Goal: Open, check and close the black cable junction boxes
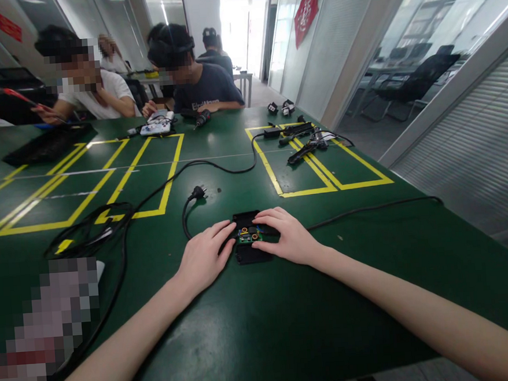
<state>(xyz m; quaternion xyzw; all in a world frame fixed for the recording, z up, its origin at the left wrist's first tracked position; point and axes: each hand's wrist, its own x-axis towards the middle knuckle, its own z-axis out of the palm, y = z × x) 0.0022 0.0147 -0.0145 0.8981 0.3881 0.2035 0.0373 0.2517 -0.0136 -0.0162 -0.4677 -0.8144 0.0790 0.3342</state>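
A small green circuit board (pixel 245 238) with copper-wound coils lies between two black plastic case halves (pixel 255 254) on the table in front of me. My left hand (pixel 206 255) curls round the left end of the board, thumb and fingers at its edges. From the other side my right hand (pixel 290 237) grips the right end, its fingertips touching the far case half and its thumb near the board's front edge. Black cables run out under both hands. The left one leads to a power plug (pixel 199 192); the right cable (pixel 368 208) crosses to the table's right edge.
A coiled black cable (pixel 91 231) and a blurred-out flat object (pixel 49 321) are at left. Tools and black parts (pixel 298 138) lie inside yellow tape (pixel 366 183) at back right. Across the green table (pixel 332 312) sit several people, with a power drill (pixel 202 118) near one.
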